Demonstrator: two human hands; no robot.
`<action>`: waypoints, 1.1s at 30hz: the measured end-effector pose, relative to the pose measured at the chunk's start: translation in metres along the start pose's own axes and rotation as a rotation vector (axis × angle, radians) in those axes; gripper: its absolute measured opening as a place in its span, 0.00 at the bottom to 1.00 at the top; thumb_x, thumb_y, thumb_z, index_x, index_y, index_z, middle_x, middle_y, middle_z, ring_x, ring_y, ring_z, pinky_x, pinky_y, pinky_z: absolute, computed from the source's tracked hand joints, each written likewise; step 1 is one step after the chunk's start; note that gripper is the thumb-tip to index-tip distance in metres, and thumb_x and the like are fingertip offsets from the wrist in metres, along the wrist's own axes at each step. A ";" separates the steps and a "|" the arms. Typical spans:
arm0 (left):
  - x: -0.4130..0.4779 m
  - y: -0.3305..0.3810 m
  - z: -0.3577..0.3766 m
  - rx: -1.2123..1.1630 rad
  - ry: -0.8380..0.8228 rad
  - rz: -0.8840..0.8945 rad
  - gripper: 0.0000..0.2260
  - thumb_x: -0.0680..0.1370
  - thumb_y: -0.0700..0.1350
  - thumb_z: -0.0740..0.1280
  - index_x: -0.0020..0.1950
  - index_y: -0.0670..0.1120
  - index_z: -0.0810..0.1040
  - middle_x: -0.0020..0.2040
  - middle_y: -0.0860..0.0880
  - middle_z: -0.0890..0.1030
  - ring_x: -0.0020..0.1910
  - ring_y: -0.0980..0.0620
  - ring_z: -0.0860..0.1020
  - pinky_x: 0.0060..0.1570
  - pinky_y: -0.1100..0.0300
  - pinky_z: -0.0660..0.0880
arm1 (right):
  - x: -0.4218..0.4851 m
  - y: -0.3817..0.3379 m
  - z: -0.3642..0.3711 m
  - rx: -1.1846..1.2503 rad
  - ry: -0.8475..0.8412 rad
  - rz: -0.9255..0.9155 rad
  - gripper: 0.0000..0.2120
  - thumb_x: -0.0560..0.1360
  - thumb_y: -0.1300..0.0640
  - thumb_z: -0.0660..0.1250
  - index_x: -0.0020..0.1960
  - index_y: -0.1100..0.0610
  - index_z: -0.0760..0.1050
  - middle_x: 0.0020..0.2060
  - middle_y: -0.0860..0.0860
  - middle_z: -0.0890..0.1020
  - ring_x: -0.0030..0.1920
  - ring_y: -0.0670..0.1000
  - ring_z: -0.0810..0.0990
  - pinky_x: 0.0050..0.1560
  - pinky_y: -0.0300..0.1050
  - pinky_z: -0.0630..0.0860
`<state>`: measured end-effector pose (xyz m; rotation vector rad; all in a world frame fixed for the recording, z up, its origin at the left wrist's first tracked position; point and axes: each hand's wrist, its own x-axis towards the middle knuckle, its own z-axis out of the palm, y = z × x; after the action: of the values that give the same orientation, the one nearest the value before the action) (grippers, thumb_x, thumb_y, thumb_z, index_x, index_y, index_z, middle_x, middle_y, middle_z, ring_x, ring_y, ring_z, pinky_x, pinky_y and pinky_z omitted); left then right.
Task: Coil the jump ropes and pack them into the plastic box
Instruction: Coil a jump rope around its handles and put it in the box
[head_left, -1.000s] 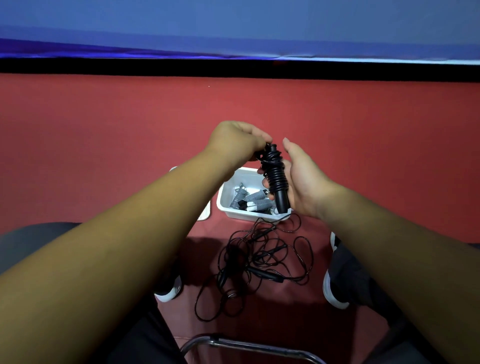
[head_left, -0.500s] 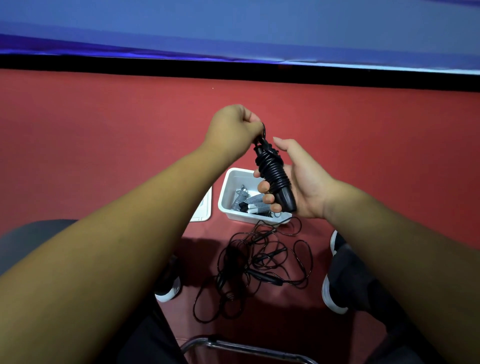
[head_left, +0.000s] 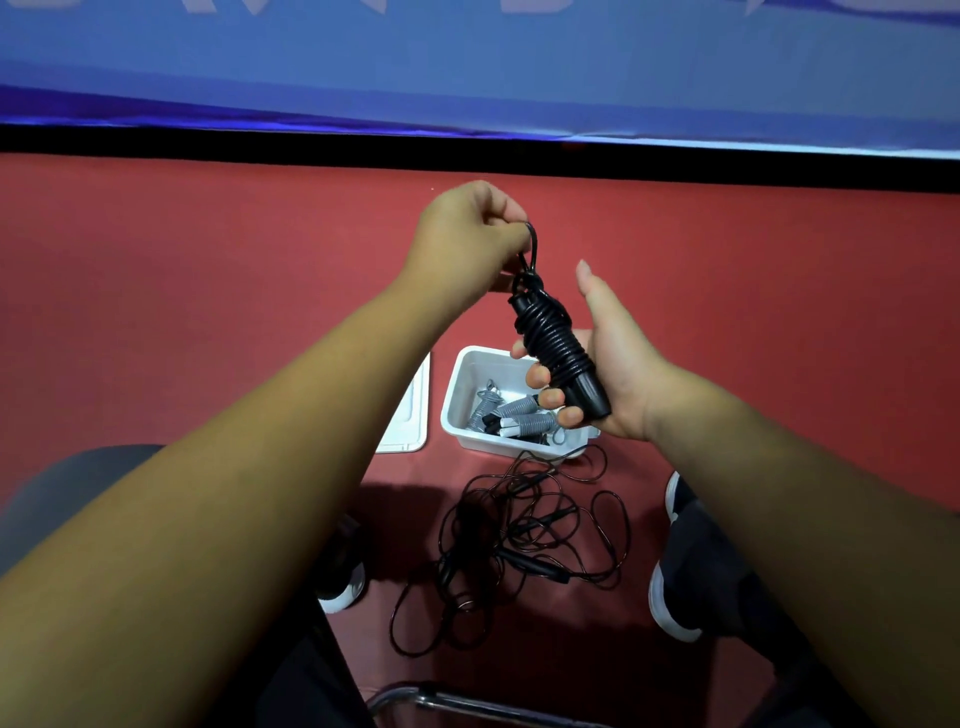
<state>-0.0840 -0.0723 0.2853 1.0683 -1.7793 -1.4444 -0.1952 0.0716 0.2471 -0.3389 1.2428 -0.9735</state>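
Above the plastic box (head_left: 467, 374), finishing a coil, with the black jump rope (head_left: 558, 348) gripped in the right hand (head_left: 618, 374) and its end loop (head_left: 532, 249) pinched by the left hand (head_left: 467, 234); next, cinch tight and lower among grey ropes (head_left: 514, 413).

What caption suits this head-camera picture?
Right hand grips a coiled black jump rope over the white box; left hand pinches its end loop.
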 end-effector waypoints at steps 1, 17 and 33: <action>0.000 -0.002 0.000 0.008 -0.026 -0.024 0.05 0.75 0.32 0.69 0.49 0.37 0.80 0.38 0.41 0.80 0.31 0.48 0.80 0.34 0.53 0.82 | 0.001 0.001 -0.003 -0.011 0.013 -0.001 0.50 0.71 0.15 0.50 0.56 0.59 0.81 0.35 0.54 0.75 0.30 0.52 0.69 0.29 0.39 0.62; 0.025 -0.049 -0.011 -0.079 0.107 -0.280 0.06 0.78 0.35 0.73 0.54 0.38 0.80 0.44 0.40 0.82 0.33 0.45 0.81 0.36 0.53 0.84 | 0.018 0.023 -0.003 -0.040 0.083 -0.008 0.34 0.82 0.31 0.59 0.66 0.62 0.78 0.47 0.61 0.83 0.43 0.57 0.86 0.45 0.53 0.86; 0.073 -0.142 0.007 -0.338 -0.019 -0.603 0.08 0.84 0.39 0.62 0.60 0.39 0.78 0.41 0.46 0.84 0.35 0.50 0.83 0.41 0.57 0.84 | 0.105 0.060 -0.034 0.345 0.026 0.103 0.23 0.81 0.44 0.60 0.60 0.64 0.75 0.41 0.56 0.80 0.31 0.47 0.67 0.28 0.39 0.60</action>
<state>-0.0958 -0.1441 0.1427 1.4726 -1.1980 -2.0212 -0.1994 0.0348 0.1270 0.0076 1.0803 -1.0830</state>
